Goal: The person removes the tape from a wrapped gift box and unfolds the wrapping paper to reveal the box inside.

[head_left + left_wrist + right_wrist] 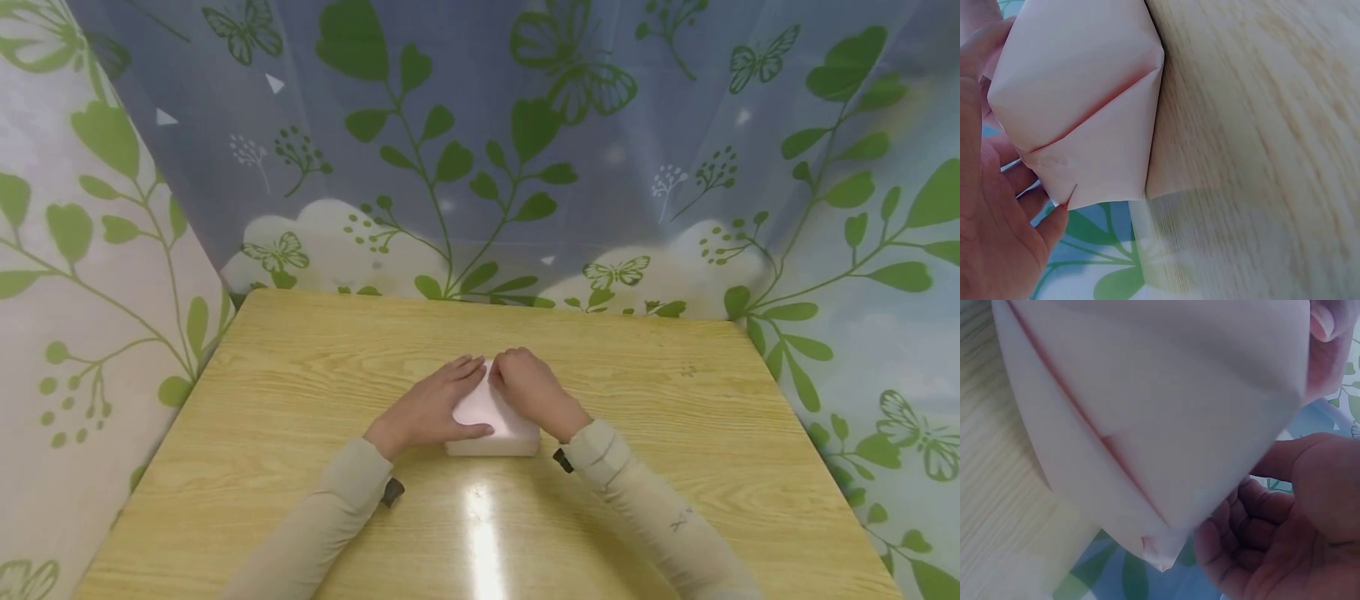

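A pale pink package wrapped in paper [491,417] lies on the table between both hands. My left hand [431,410] rests on its left side with the fingers fairly straight and the thumb along the near part of the top. In the left wrist view, a folded paper flap [1097,150] crosses the package end, and fingertips touch its lower corner. The right hand [531,387] has its fingers curled at the far right edge. Seen from the right wrist, the thumb and bent fingers grip the paper edge [1222,481], near a pointed folded corner [1161,559].
The wood-grain table [315,350] extends around the package. Behind and beside it hang cloth curtains [480,192] with green leaves and butterflies. A bright light reflection lies on the near tabletop.
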The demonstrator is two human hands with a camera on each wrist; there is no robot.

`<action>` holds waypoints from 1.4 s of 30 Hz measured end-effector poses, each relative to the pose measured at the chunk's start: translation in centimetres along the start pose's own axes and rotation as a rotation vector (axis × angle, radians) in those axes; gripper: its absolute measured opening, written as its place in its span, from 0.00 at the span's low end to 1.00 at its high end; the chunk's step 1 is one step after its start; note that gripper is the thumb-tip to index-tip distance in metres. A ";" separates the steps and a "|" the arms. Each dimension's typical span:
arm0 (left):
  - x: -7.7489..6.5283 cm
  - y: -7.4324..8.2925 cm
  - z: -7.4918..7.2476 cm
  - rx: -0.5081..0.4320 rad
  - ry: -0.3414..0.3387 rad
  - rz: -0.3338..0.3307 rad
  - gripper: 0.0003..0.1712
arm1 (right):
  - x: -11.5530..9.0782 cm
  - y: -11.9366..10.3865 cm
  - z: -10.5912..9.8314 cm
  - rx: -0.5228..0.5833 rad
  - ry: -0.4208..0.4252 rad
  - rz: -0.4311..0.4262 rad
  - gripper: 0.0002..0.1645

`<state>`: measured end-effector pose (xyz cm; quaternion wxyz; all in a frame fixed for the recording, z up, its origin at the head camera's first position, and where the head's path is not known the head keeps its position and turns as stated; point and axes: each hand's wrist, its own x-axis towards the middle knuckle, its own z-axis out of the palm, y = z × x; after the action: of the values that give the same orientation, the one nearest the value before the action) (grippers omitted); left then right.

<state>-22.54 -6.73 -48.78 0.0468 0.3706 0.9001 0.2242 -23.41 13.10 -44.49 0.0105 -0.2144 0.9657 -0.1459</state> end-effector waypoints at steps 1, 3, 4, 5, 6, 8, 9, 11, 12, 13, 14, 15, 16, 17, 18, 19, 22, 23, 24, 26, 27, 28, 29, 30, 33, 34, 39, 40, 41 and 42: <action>0.0 0.0 0.0 -0.003 0.000 -0.001 0.57 | 0.0 0.0 0.0 -0.003 -0.001 -0.008 0.09; 0.0 0.0 -0.1 -0.009 -0.004 -0.003 0.57 | -0.1 0.0 0.0 -0.007 -0.005 -0.023 0.09; 0.0 0.0 -0.1 -0.010 -0.009 -0.006 0.57 | -0.1 0.0 0.1 -0.012 -0.006 -0.031 0.09; 0.0 0.1 -0.1 -0.014 -0.012 -0.009 0.57 | -0.1 0.0 0.1 -0.015 -0.007 -0.038 0.09; 0.0 0.1 -0.1 -0.016 -0.016 -0.011 0.57 | -0.2 0.0 0.1 -0.019 -0.008 -0.045 0.08; 0.1 0.1 -0.2 -0.019 -0.017 -0.012 0.58 | -0.2 0.0 0.2 -0.026 -0.003 -0.059 0.08; 0.0 0.2 -0.2 -0.020 -0.016 -0.013 0.58 | -0.2 0.1 0.2 -0.030 0.002 -0.066 0.08; 0.0 0.2 -0.3 -0.022 -0.013 -0.011 0.58 | -0.2 0.1 0.3 -0.041 0.012 -0.083 0.07; 0.0 0.2 -0.3 -0.022 -0.008 -0.008 0.58 | -0.2 0.2 0.3 -0.047 0.016 -0.092 0.07; 0.0 0.2 -0.3 -0.023 -0.002 -0.006 0.57 | -0.2 0.2 0.3 -0.051 0.021 -0.099 0.07; 0.0 0.2 -0.3 -0.023 -0.002 -0.006 0.57 | -0.2 0.2 0.4 -0.054 0.023 -0.105 0.07; 0.0 0.2 -0.3 -0.021 -0.001 -0.006 0.57 | -0.3 0.2 0.4 -0.057 0.025 -0.109 0.07; 0.0 0.2 -0.3 -0.020 0.000 -0.005 0.57 | -0.3 0.2 0.4 -0.059 0.025 -0.113 0.07; 0.0 0.2 -0.3 -0.020 0.003 -0.005 0.57 | -0.3 0.3 0.3 -0.059 0.024 -0.113 0.07; 0.0 0.1 -0.3 -0.019 0.002 -0.006 0.57 | -0.3 0.3 0.3 -0.056 0.023 -0.111 0.07; 0.0 0.1 -0.3 -0.018 -0.001 -0.008 0.57 | -0.4 0.3 0.3 -0.055 0.020 -0.111 0.07; 0.0 0.2 -0.3 -0.015 -0.004 -0.012 0.58 | -0.5 0.3 0.1 -0.052 0.005 -0.111 0.07; 0.0 0.2 -0.3 -0.016 -0.006 -0.014 0.58 | -0.6 0.3 0.1 -0.046 0.002 -0.112 0.07; 0.0 0.2 -0.3 -0.016 -0.006 -0.014 0.58 | -0.7 0.3 0.0 -0.040 -0.001 -0.115 0.07; 0.0 0.2 -0.4 -0.017 -0.006 -0.014 0.58 | -0.8 0.4 0.0 -0.031 0.001 -0.123 0.07; 0.0 0.3 -0.4 -0.015 -0.007 -0.015 0.58 | -0.9 0.5 0.0 -0.023 0.004 -0.125 0.07; 0.0 0.3 -0.4 -0.017 -0.007 -0.015 0.58 | -1.0 0.5 0.0 -0.019 0.008 -0.127 0.07; 0.0 0.3 -0.4 -0.016 -0.007 -0.015 0.58 | -1.0 0.5 0.0 -0.015 0.012 -0.128 0.06; 0.0 0.3 -0.4 -0.018 -0.006 -0.016 0.58 | -1.0 0.6 0.1 -0.016 0.015 -0.130 0.06; 0.0 0.2 -0.4 -0.025 -0.004 -0.016 0.58 | -1.1 0.8 0.2 -0.011 0.022 -0.129 0.06; 0.0 0.2 -0.4 -0.030 -0.004 -0.017 0.58 | -1.2 0.8 0.2 -0.010 0.023 -0.130 0.06; 0.0 0.1 -0.3 -0.038 0.000 -0.016 0.58 | -1.4 0.9 0.1 0.002 0.017 -0.134 0.06; 0.0 0.1 -0.3 -0.040 0.002 -0.015 0.58 | -1.4 0.8 0.1 0.002 0.015 -0.135 0.06; 0.0 0.1 -0.3 -0.041 0.006 -0.012 0.58 | -1.5 0.8 0.0 0.001 0.013 -0.134 0.06; 0.0 0.1 -0.3 -0.040 0.006 -0.014 0.58 | -1.5 0.8 0.0 0.001 0.014 -0.133 0.06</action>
<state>-22.58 -6.76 -48.52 0.0531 0.3626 0.8981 0.2431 -22.36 14.39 -44.74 -0.0061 -0.2772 0.9493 -0.1483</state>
